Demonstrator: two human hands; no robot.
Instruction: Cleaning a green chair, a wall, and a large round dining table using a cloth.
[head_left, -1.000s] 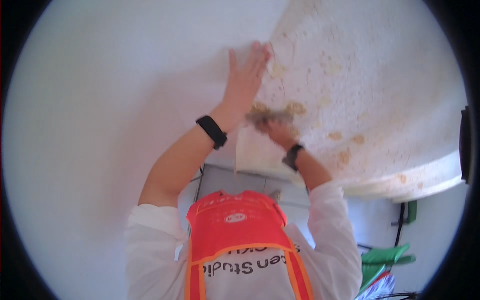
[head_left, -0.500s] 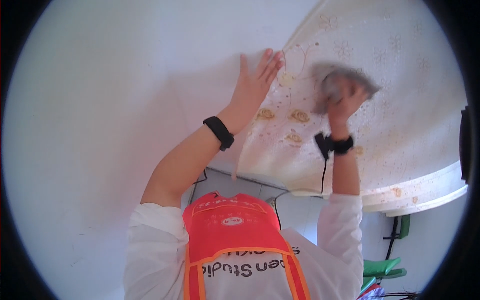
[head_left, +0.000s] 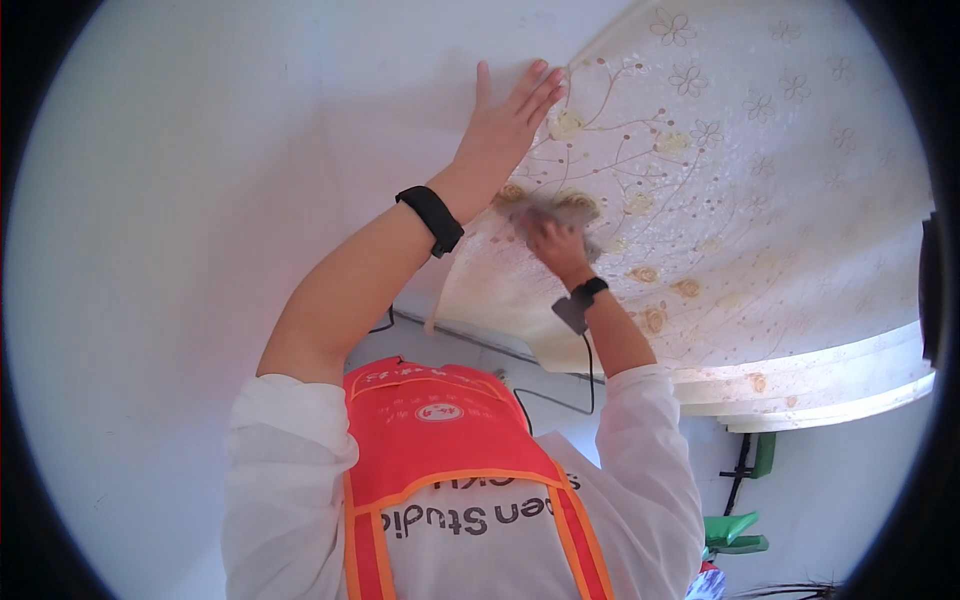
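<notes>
A cream curtain point(head_left: 740, 230) with embroidered flowers, vines and gold roses hangs against the pale wall point(head_left: 190, 200). My left hand point(head_left: 500, 135) is open, its fingers stretched out and the fingertips at the curtain's left edge. A black band point(head_left: 430, 220) circles that wrist. Lower down, my right hand point(head_left: 558, 246) presses a grey cloth point(head_left: 535, 211) against the curtain near its left edge; the cloth is smeared by motion. On the right wrist sits a black strap with a small dark box point(head_left: 573, 309) and a cable hanging from it.
A red apron point(head_left: 450, 420) with orange trim covers my front. The curtain's bottom folds point(head_left: 830, 390) bulge out at the right. Beneath them are a dark bracket with a green piece point(head_left: 765, 455) and other green objects point(head_left: 735, 530). At the far right edge stands something dark point(head_left: 930, 290).
My right hand has swept the grey cloth down and left across the curtain, toward its left edge. The left hand has shifted slightly up, still at the edge.
</notes>
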